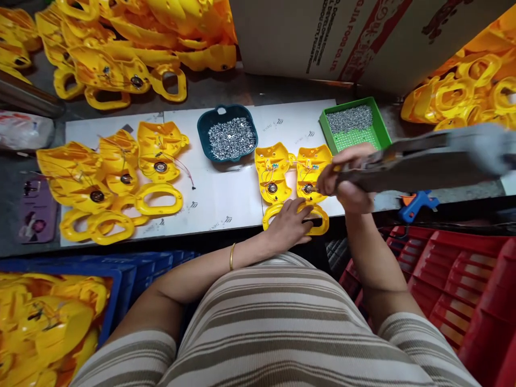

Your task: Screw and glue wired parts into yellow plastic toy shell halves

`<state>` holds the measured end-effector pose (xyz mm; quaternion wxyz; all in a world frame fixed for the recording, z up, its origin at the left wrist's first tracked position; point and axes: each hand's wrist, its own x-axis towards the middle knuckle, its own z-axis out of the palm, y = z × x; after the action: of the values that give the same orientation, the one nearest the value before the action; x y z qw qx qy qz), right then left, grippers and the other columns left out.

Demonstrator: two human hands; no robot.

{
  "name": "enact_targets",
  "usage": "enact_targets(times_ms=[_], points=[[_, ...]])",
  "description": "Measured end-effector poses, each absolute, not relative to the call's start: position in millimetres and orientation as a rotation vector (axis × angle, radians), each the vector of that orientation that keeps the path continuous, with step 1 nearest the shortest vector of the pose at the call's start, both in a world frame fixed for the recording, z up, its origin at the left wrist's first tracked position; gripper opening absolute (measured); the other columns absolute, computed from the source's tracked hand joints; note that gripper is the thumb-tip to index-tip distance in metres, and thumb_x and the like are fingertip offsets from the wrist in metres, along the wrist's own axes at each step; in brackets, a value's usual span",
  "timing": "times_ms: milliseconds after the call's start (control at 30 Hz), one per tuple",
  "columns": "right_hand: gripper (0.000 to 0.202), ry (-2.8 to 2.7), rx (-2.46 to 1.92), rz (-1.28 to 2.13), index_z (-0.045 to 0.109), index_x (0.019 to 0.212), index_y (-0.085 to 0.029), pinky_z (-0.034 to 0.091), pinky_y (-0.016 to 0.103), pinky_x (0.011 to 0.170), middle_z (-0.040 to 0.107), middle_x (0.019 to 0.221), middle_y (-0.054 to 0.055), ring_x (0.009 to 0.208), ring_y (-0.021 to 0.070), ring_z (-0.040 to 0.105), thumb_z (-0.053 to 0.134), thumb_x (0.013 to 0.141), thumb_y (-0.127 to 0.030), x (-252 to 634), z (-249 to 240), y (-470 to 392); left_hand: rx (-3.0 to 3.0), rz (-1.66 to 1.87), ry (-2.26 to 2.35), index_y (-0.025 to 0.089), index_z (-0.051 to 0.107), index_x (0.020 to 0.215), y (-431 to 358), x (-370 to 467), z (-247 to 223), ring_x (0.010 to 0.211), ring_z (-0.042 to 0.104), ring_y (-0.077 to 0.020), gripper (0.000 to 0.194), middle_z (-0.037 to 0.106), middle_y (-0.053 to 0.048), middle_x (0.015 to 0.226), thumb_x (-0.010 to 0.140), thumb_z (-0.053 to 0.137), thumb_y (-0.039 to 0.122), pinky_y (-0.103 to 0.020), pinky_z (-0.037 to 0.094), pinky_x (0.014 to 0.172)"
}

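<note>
My left hand (288, 226) lies with fingers spread over the handles of two yellow plastic shells on the white board. Wires, a small green circuit piece and a round metal part sit inside the left shell (273, 166) and the right shell (314, 161). My right hand (350, 180) is wrapped round a grey power tool (419, 161), blurred, whose front end is hidden by my fingers beside the right shell. Behind the shells are a dark teal tray of small metal screws (230, 137) and a green basket (381, 126) partly filled with screws.
More yellow shells (97, 174) lie at the left by a purple phone (37, 212). Shell piles and a large carton (322, 37) stand at the back. Blue crates (137, 274), a red crate (459, 279) and a blue glue gun (417, 207) are near the front.
</note>
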<state>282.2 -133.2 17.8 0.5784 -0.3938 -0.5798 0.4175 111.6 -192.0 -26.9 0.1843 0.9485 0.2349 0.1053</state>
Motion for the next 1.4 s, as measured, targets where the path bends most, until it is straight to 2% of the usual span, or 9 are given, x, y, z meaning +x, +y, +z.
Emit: enact_targets(times_ms=[100, 167, 300, 467, 600, 900, 1067, 1200, 1400], points=[[0.024, -1.218, -0.685, 0.809, 0.055, 0.093, -0.031, 0.037, 0.028, 0.031, 0.044, 0.045, -0.008, 0.031, 0.0128, 0.04, 0.066, 0.078, -0.046, 290.1, 37.1, -145.8, 2.665, 0.563, 0.705, 0.024, 0.071, 0.105, -167.6, 93.6, -11.9, 0.115, 0.052, -0.0304, 0.031, 0.066, -0.01, 0.117, 0.087, 0.064, 0.048, -0.052, 0.04, 0.098], [0.019, -1.162, -0.636, 0.747, 0.057, 0.093, -0.028, 0.036, 0.025, 0.029, 0.045, 0.046, -0.008, 0.03, 0.0114, 0.039, 0.066, 0.08, -0.039, 295.1, 42.3, -152.8, 2.622, 0.734, 0.976, 0.023, 0.072, 0.098, -129.9, 69.0, -3.0, 0.107, 0.055, -0.0269, 0.021, 0.068, -0.007, 0.105, 0.093, 0.057, 0.038, -0.049, 0.042, 0.094], [0.019, -1.099, -0.718, 0.719, 0.059, 0.092, -0.027, 0.035, 0.027, 0.03, 0.044, 0.046, -0.008, 0.03, 0.0125, 0.038, 0.067, 0.08, -0.04, 301.3, 35.7, -164.6, 2.469, 0.665, 1.573, 0.015, 0.071, 0.105, -33.1, 13.6, -1.6, 0.105, 0.053, -0.0284, 0.029, 0.067, -0.009, 0.095, 0.091, 0.06, 0.037, -0.048, 0.042, 0.093], [0.022, -1.105, -0.747, 0.705, 0.062, 0.095, -0.029, 0.032, 0.029, 0.03, 0.045, 0.046, -0.007, 0.031, 0.0143, 0.038, 0.069, 0.077, -0.04, 300.2, 24.9, -173.3, 2.382, 0.27, 1.532, 0.018, 0.077, 0.095, 25.1, -8.9, -22.8, 0.077, 0.06, -0.025, 0.031, 0.069, -0.008, 0.079, 0.068, 0.081, 0.033, -0.039, 0.046, 0.078], [0.021, -1.107, -0.802, 0.714, 0.063, 0.095, -0.032, 0.032, 0.03, 0.031, 0.046, 0.046, -0.006, 0.031, 0.0148, 0.037, 0.069, 0.077, -0.042, 298.8, 24.0, -175.5, 2.29, 0.358, 1.548, 0.022, 0.079, 0.081, 21.2, -2.3, -29.8, 0.062, 0.058, -0.0198, 0.013, 0.07, -0.005, 0.07, 0.07, 0.078, 0.028, -0.034, 0.044, 0.065], [0.022, -1.111, -0.667, 0.76, 0.065, 0.099, -0.022, 0.036, 0.03, 0.034, 0.05, 0.05, -0.004, 0.035, 0.0152, 0.044, 0.067, 0.078, -0.029, 297.3, 26.2, -177.9, 2.178, 0.626, 1.633, 0.022, 0.078, 0.084, 7.1, 2.1, -19.9, 0.073, 0.062, -0.0197, 0.012, 0.072, -0.005, 0.083, 0.075, 0.075, 0.029, -0.033, 0.049, 0.073], [0.023, -1.127, -0.663, 0.764, 0.065, 0.1, -0.023, 0.038, 0.029, 0.035, 0.05, 0.05, -0.005, 0.037, 0.0146, 0.045, 0.067, 0.078, -0.029, 298.0, 26.5, -181.9, 2.086, 0.844, 1.61, 0.023, 0.077, 0.088, 4.1, 0.8, -22.2, 0.082, 0.068, -0.0194, 0.012, 0.076, -0.001, 0.088, 0.08, 0.068, 0.028, -0.032, 0.052, 0.078], [0.023, -1.127, -0.659, 0.752, 0.064, 0.101, -0.024, 0.037, 0.028, 0.035, 0.05, 0.05, -0.005, 0.036, 0.0138, 0.044, 0.067, 0.079, -0.031, 296.5, 25.0, -181.4, 2.022, 0.992, 1.621, 0.018, 0.076, 0.094, 2.6, -8.6, -33.2, 0.086, 0.069, -0.0149, 0.017, 0.076, 0.003, 0.091, 0.083, 0.065, 0.025, -0.032, 0.054, 0.083], [0.022, -1.139, -0.674, 0.732, 0.064, 0.1, -0.027, 0.035, 0.027, 0.034, 0.048, 0.048, -0.006, 0.035, 0.0135, 0.043, 0.068, 0.079, -0.033, 289.9, 23.9, -174.9, 2.076, 1.088, 1.597, 0.022, 0.076, 0.098, 0.1, -11.1, -32.9, 0.09, 0.072, -0.0183, 0.02, 0.077, -0.001, 0.096, 0.084, 0.063, 0.019, -0.032, 0.056, 0.085]])
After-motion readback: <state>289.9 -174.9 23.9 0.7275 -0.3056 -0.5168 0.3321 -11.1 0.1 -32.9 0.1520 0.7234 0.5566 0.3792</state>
